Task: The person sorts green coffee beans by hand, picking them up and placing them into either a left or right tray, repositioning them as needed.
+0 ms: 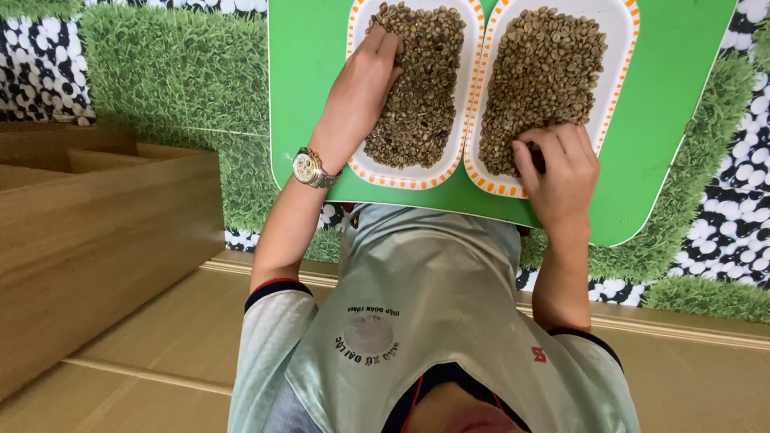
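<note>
Where the left hand (365, 84) lies flat on the beans, fingers together and extended, palm down, gripping nothing visible: left tray of green coffee beans (417, 84), darker, olive-brown lot, filling a white oblong dish with orange dashed rim. Wristwatch (310, 169), metal band, pale dial, on the left wrist just off the tray's near corner.

Right hand (561, 172): fingers curled inward over the near end of the right tray, pinching or covering a few beans; exact contents of the grip not discernible. Right tray of green coffee beans (549, 72), lighter, tan lot, same white dish with orange dashed rim, set just beside the left tray, rims touching or nearly so.

Beneath both trays: green tabletop (666, 120) with white edge, rounded corners. Around it: artificial grass panel (168, 80), black-and-white pebble print (738, 208). Left of the person: wooden box (96, 232). Below: pale grey shirt (417, 297) with dark collar.
</note>
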